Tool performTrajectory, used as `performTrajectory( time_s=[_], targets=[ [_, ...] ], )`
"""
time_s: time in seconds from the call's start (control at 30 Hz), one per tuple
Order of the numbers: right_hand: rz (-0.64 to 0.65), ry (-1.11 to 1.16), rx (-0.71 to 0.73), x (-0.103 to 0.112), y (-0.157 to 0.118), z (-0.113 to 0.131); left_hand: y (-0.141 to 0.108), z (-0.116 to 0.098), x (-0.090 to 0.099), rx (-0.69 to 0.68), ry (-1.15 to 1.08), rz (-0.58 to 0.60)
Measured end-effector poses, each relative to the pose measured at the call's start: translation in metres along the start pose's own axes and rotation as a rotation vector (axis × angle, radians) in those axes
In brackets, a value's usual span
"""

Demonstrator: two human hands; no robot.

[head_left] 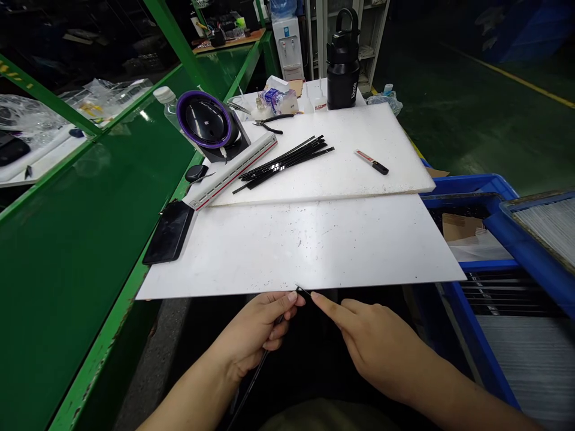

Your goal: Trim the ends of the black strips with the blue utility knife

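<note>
At the front edge of the white board (323, 239), my left hand (265, 326) is closed on a thin black strip (254, 383). Its lower length hangs down towards my lap, and the upper end shows by the thumb. My right hand (377, 338) is closed just to the right, its index finger stretched along a slim dark knife (304, 293). The pointed tip of that knife meets the strip's end at my left thumb; its handle is hidden in my palm. A bundle of similar black strips (285, 163) lies farther back on a thick white foam slab (359, 179).
A red-and-black cutter (371, 161), pliers (274, 123) and a black bottle (343, 66) are on the slab. Left stand a purple-rimmed fan (204, 120), a long white ruler-like bar (233, 170) and a phone (168, 232). Blue crates (476, 185) flank the right; a green frame (112, 323) runs left.
</note>
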State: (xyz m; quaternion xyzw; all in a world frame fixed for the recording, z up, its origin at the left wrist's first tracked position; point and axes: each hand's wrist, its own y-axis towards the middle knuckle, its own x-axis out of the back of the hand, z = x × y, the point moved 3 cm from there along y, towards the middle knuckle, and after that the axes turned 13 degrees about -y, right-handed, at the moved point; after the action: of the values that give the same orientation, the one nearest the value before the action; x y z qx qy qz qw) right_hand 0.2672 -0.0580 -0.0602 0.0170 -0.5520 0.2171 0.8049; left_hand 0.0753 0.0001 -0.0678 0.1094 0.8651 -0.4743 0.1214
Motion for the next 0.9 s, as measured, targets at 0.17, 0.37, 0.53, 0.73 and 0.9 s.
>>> performTrajectory(
  time_s=[0.17, 0.37, 0.53, 0.73, 0.9],
  targets=[
    [-0.007, 0.010, 0.006, 0.002, 0.000, 0.000, 0.000, -0.001, 0.000, -0.002, 0.004, -0.006],
    [-0.022, 0.052, 0.023, 0.006, -0.001, 0.000, 0.000, -0.002, -0.001, -0.008, 0.022, 0.003],
    [-0.024, -0.030, 0.017, 0.002, -0.002, 0.000, -0.001, -0.002, 0.000, -0.001, 0.028, 0.003],
    [-0.065, -0.258, -0.012, -0.005, -0.004, 0.004, 0.001, -0.003, 0.004, 0.011, -0.008, 0.027],
    [-0.110, -0.183, -0.038, -0.001, -0.004, 0.002, 0.000, -0.002, 0.008, 0.033, -0.086, 0.061]
  ],
)
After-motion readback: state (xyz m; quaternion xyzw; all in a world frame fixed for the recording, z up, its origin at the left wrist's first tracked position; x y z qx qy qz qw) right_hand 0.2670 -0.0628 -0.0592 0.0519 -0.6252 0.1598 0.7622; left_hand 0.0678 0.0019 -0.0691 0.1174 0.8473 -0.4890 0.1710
